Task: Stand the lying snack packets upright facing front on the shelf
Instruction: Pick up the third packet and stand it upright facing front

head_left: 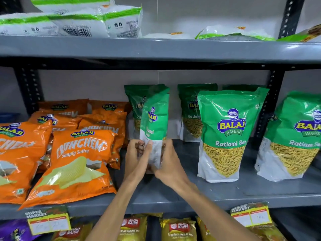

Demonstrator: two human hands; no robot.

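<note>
A green Ratlami Sev packet (155,119) stands upright but turned edge-on on the grey middle shelf (225,190). My left hand (137,159) grips its lower left edge and my right hand (169,164) grips its lower right side. Behind it another green packet (134,101) stands upright at the back. To the right, a front-facing green packet (225,134) stands upright, with one behind it (191,108) and one at the far right (298,136).
Orange Crunchem chip bags (78,153) lean in a pile on the left of the same shelf. White-and-green packets (86,20) lie on the upper shelf. Yellow tea packs (178,228) fill the lower shelf. Price tags (48,221) hang from the shelf edge.
</note>
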